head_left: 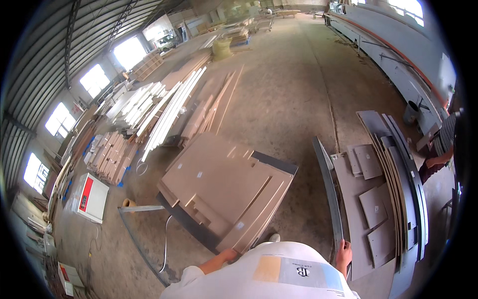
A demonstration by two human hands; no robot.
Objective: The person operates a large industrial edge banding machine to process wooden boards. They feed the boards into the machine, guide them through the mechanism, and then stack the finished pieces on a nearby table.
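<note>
My left hand [228, 255] is at the near corner of a stack of brown panels [214, 169], close to its edge. Its fingers are too small and partly hidden to make out a grip. The panels lie flat, with a few narrow strips on top and dark grey boards showing beneath. On the right, my right hand [343, 255] has its fingers curled at the near end of a long dark grey rail [328, 192]. Beside that rail, several smaller brown panels [374, 207] rest on a larger board.
Long boards [416, 199] lie lengthwise at the right, with another person's hand [434, 161] beyond them. A bent metal frame [137, 244] is on the floor at left, near a red-and-white box [91, 198]. White strips [172, 112] and panel stacks [112, 157] stand farther left.
</note>
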